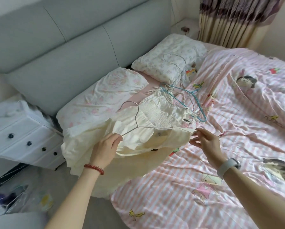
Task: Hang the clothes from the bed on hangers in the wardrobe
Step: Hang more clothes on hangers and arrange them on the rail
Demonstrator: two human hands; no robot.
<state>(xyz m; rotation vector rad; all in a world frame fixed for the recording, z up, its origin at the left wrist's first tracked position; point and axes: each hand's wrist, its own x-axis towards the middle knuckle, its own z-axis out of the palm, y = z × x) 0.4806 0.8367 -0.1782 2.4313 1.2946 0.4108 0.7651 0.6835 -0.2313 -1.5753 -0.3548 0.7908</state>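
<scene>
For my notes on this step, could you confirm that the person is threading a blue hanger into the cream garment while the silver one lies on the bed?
Not quite: the colours are swapped. In the head view the left hand holds the silver hanger in the cream garment, and the blue hanger lies on the bed.

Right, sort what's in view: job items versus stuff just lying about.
Job: cream garment, silver hanger gripped by left hand, right hand pinching the garment's edge, white smocked top, blue hangers, white wire hangers.
Lying about: pillows, white drawers, curtain.
</scene>
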